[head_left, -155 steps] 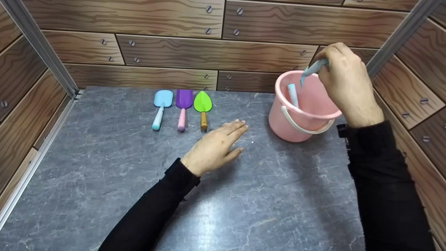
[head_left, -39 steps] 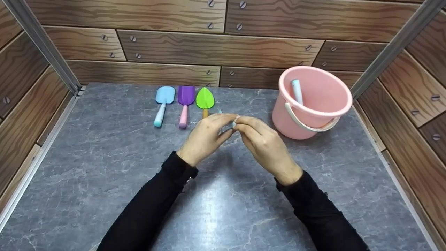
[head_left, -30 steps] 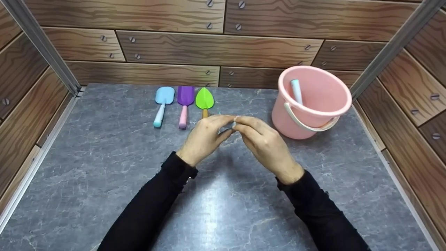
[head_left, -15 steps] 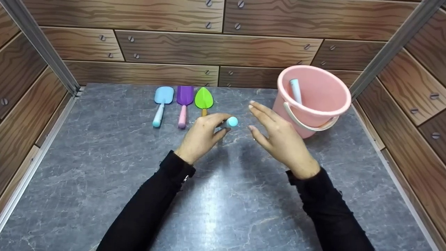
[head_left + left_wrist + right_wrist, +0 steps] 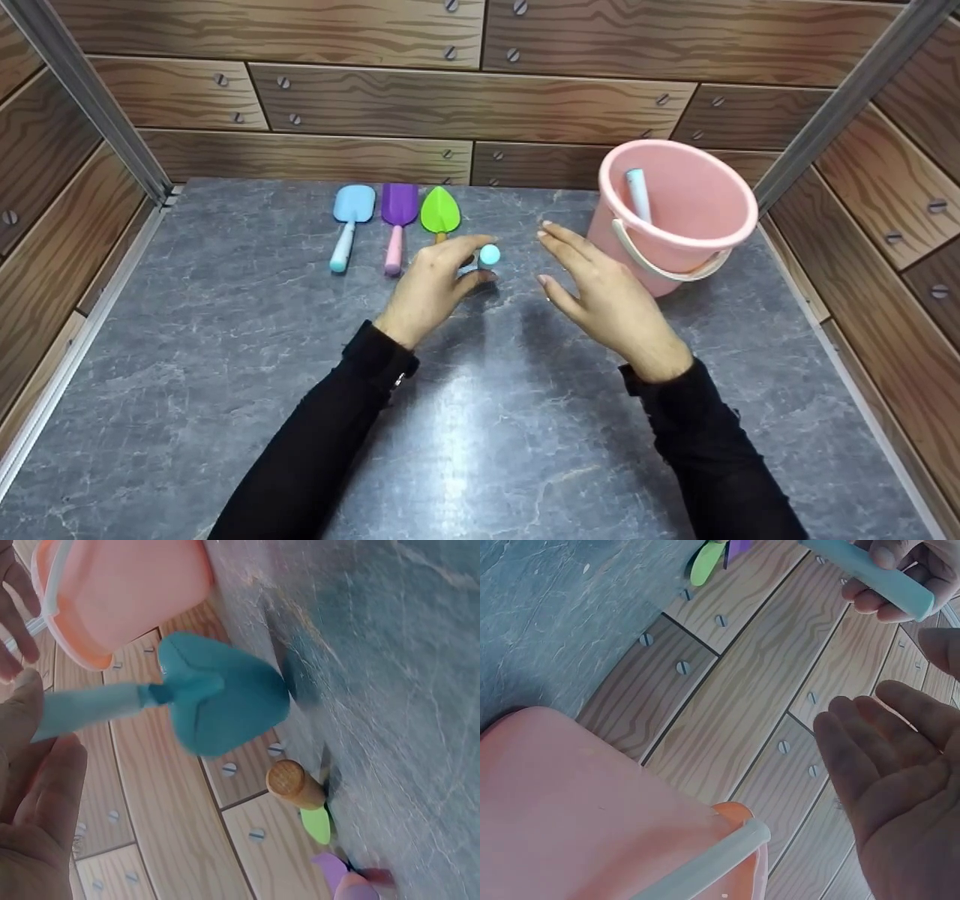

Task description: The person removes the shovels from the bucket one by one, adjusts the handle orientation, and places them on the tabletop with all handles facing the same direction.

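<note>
My left hand (image 5: 431, 285) pinches a toy trowel (image 5: 225, 694) by its pale blue handle (image 5: 94, 709). The trowel stands upright with its teal heart-shaped blade down, close to the table; whether the tip touches cannot be told. From the head view mostly the round turquoise handle end (image 5: 489, 256) shows. To the right, my right hand (image 5: 611, 304) is held out with straight, spread fingers and holds nothing, near the pink bucket (image 5: 660, 270). Left of the held trowel lies a green trowel (image 5: 440, 210), its brown handle partly hidden behind my left hand.
A purple shovel (image 5: 400, 204) with a pink handle and a light blue shovel (image 5: 353, 204) lie in a row with the green trowel. Inside the bucket leans a pale blue handle (image 5: 638, 195). A white carrying handle (image 5: 667, 270) hangs at the bucket's front. Wood-patterned panels (image 5: 360, 97) enclose the table.
Earlier, my right hand held the trowel over the bucket. Both hands then met around it at the middle. My right hand has since let go and moved right; my left keeps the trowel.
</note>
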The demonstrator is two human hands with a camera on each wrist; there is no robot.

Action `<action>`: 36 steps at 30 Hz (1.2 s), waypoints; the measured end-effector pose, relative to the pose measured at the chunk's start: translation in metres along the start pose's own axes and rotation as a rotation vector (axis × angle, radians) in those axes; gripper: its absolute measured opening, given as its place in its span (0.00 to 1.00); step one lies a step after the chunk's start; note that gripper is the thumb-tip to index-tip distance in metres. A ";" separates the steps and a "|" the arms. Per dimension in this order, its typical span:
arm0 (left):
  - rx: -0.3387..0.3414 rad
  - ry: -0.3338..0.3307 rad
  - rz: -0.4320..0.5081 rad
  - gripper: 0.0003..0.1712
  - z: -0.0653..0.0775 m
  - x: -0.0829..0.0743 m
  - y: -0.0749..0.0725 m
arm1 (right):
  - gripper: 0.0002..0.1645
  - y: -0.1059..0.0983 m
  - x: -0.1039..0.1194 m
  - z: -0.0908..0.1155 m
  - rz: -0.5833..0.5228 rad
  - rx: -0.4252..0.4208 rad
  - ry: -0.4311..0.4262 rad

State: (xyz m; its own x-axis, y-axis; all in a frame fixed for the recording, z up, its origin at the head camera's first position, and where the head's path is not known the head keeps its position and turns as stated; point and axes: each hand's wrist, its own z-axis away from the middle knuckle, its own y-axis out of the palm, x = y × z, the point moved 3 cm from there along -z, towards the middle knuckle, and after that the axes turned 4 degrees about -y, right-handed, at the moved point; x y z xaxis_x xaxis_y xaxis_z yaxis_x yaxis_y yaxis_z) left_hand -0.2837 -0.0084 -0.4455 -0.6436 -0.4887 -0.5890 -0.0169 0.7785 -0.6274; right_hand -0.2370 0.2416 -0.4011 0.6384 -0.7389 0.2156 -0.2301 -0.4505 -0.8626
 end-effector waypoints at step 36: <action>0.353 -0.007 -0.352 0.19 -0.035 0.012 0.029 | 0.43 0.016 -0.010 0.003 -0.004 0.248 0.090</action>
State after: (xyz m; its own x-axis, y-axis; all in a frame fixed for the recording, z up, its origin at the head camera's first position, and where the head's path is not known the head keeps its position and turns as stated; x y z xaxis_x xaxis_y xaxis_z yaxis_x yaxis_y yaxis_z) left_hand -0.3185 0.0218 -0.4529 -0.6401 -0.7017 -0.3128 0.0282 0.3854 -0.9223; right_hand -0.2447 0.2433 -0.4191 0.5684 -0.7840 0.2496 -0.0336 -0.3252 -0.9450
